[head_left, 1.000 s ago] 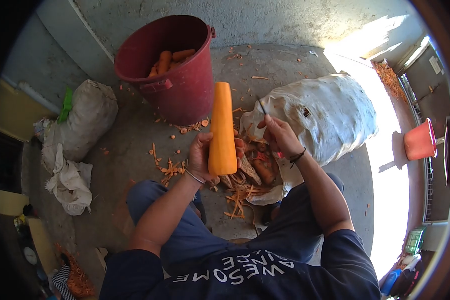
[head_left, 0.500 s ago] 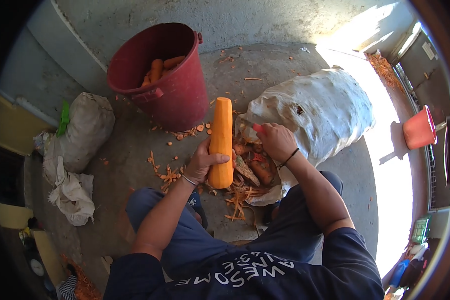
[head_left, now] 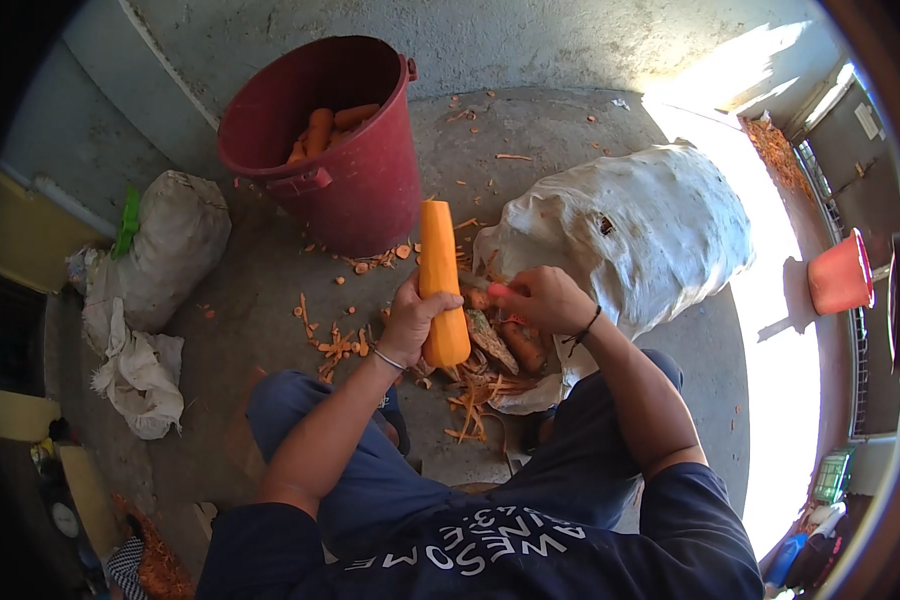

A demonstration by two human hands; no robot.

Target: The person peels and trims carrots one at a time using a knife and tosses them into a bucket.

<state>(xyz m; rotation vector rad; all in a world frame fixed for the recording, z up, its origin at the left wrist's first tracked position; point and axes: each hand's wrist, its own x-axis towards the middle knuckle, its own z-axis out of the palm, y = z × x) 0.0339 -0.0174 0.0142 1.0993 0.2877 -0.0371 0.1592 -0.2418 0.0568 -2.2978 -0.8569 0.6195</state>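
Note:
My left hand [head_left: 417, 318] is wrapped round the lower half of a large peeled carrot [head_left: 437, 250], its thumb across the front. The carrot stands nearly upright, narrow trimmed end toward the bucket. Just right of it, my right hand [head_left: 548, 299] grips a small red-handled knife [head_left: 498, 290], its thin blade pointing at the carrot's side. Beneath the hands, unpeeled carrots [head_left: 523, 346] lie at the mouth of a big white sack [head_left: 635, 230]. Orange peelings [head_left: 473, 405] are heaped on the floor between my feet.
A dark red bucket [head_left: 370, 200] with peeled carrots [head_left: 320, 130] stands ahead, by the wall. Cut carrot ends [head_left: 402, 252] are scattered near its base. At left slumps another whitish sack [head_left: 175, 245]; far right, a smaller red bucket [head_left: 838, 273] sits in sunlight.
My right hand has moved down and slightly left, bringing the knife lower beside the carrot. The carrot has turned slightly in my left hand, its lower end swinging right.

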